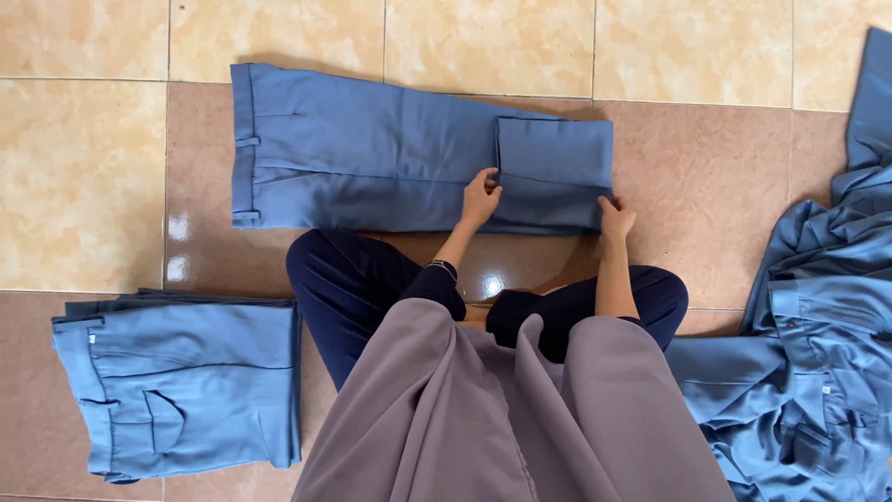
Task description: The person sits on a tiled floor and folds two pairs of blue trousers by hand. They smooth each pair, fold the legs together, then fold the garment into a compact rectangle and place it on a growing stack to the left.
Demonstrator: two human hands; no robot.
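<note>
Nothing packaged here, no signs, no screens. One tiny white tag [93, 339] shows on the folded blue trousers [186, 381] lying at the lower left.

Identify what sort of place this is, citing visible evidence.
Probably a home or small laundry floor: glossy tiled floor, a folded stack of trousers, an unfolded heap, and hands folding trousers.

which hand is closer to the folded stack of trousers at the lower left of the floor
Left. The left hand rests on the spread trousers, on the side toward the folded stack; the right hand is at the folded hem, farther away.
</note>
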